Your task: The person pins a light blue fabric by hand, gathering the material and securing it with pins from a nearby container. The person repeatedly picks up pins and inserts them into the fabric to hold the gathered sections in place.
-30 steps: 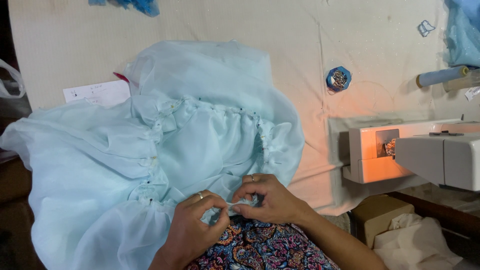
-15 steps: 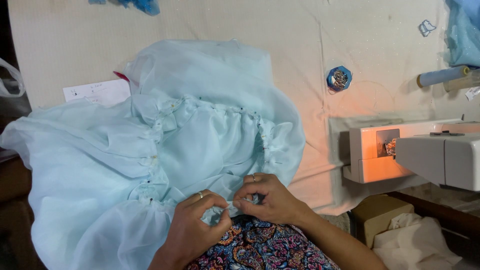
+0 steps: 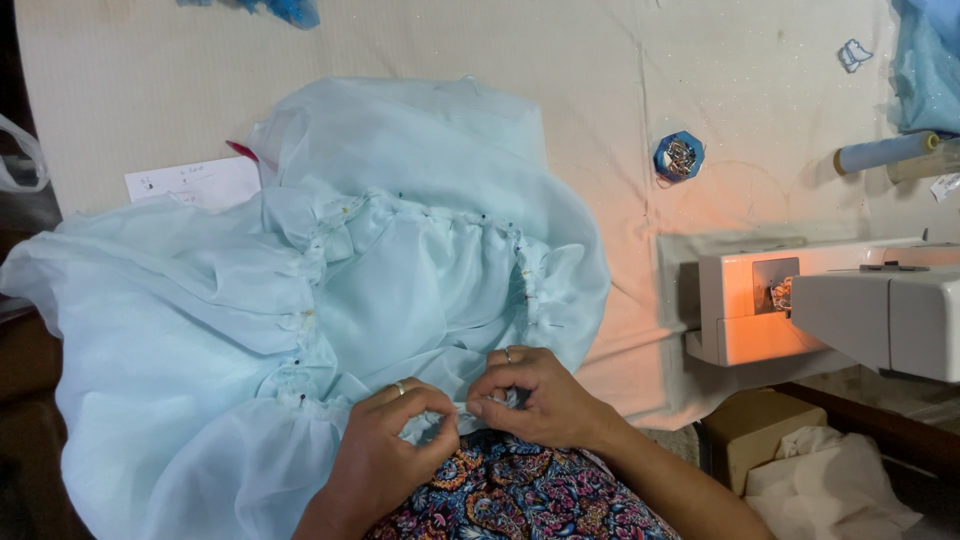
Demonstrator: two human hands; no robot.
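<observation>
Low in the middle of the frame, both hands meet on the gathered edge of a pale blue dress (image 3: 400,300). Left hand (image 3: 385,455) has its grip pressed together, thumb and forefinger pinching a small fold of the fabric; right hand (image 3: 540,400) mirrors it, fingertips closed on the same ruffled seam just beside the left. Each hand wears a ring.

To do this well, I'd say the folds want to stay small and even, matched to the gathers already pinned further up the seam. Fingertips should stay close together so the thin cloth cannot slide, and the layers should lie flat under the pinch before anything fixes them. Watch those pins (image 3: 525,295): their tips sit near the working fingers.

Now the dress itself. It is sheer, light and slippery-looking, billowing in big soft mounds from the left edge of the frame across to the centre, draped over the bench (image 3: 620,120) and down into the lap. A ring of gathered ruffle curves round it, dotted with dark-headed pins, from the centre left up and over to the right hand.

Elsewhere: a white sewing machine (image 3: 830,310) glows orange at the right, a blue pin holder (image 3: 679,157) sits in the upper right, a sheet of white paper (image 3: 190,182) peeks out at upper left, and a floral skirt (image 3: 510,500) fills the bottom edge.
</observation>
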